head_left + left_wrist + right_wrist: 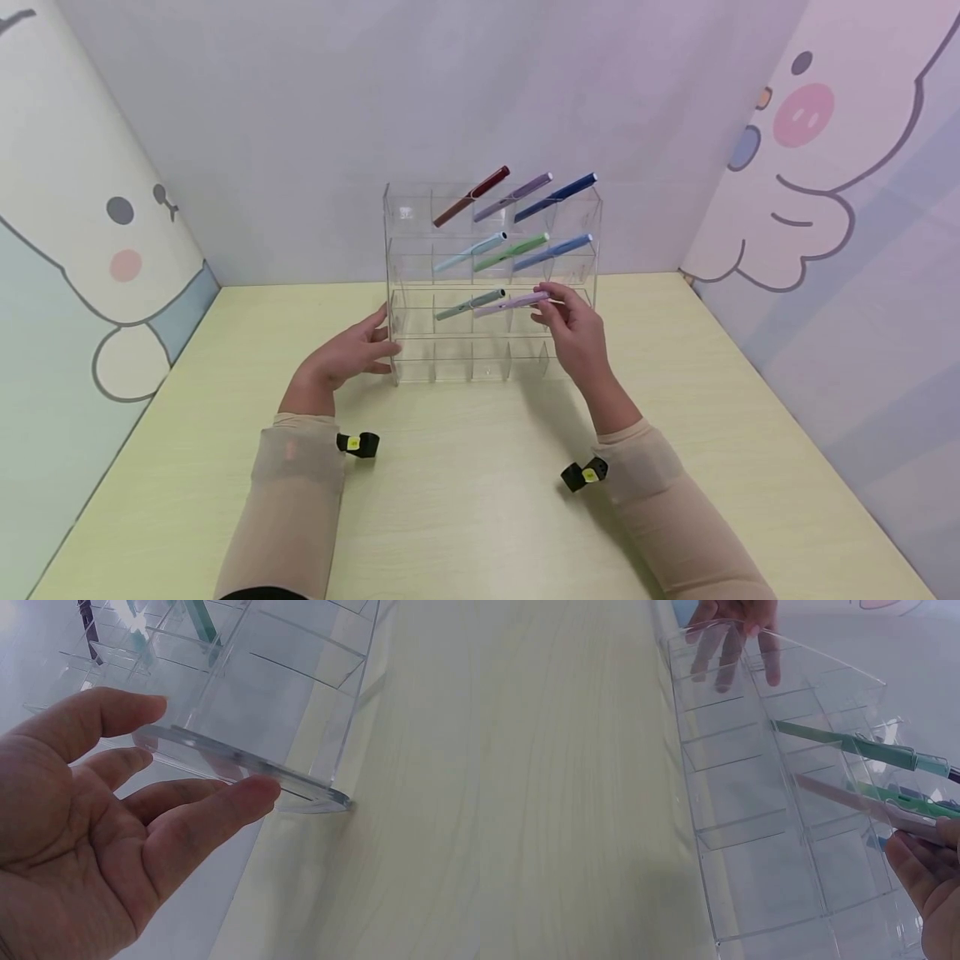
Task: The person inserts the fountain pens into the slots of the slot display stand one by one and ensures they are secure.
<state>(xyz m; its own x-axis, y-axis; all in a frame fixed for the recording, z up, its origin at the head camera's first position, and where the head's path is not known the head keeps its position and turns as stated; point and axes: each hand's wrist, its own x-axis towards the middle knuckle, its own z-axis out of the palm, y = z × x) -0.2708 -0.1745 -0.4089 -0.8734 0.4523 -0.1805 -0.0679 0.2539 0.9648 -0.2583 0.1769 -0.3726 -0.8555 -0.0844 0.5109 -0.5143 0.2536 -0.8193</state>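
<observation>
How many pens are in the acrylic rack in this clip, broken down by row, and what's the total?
Top row of the acrylic rack: 3 pens, dark red, purple, dark blue.
Second row: 3 pens, pale blue, green, blue.
Third row: 2 pens, grey-green and lilac, the lilac one pinched by the right hand.
Bottom row: 0 pens.
Total: 8 pens.

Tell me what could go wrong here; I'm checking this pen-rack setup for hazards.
The right hand pinches only the end of the lilac pen, so its grip may slip and drop it. The clear acrylic rack is steadied just by the left hand with straight fingers at its side edge; a firm push could slide or tip it, spilling the slanted pens.
</observation>
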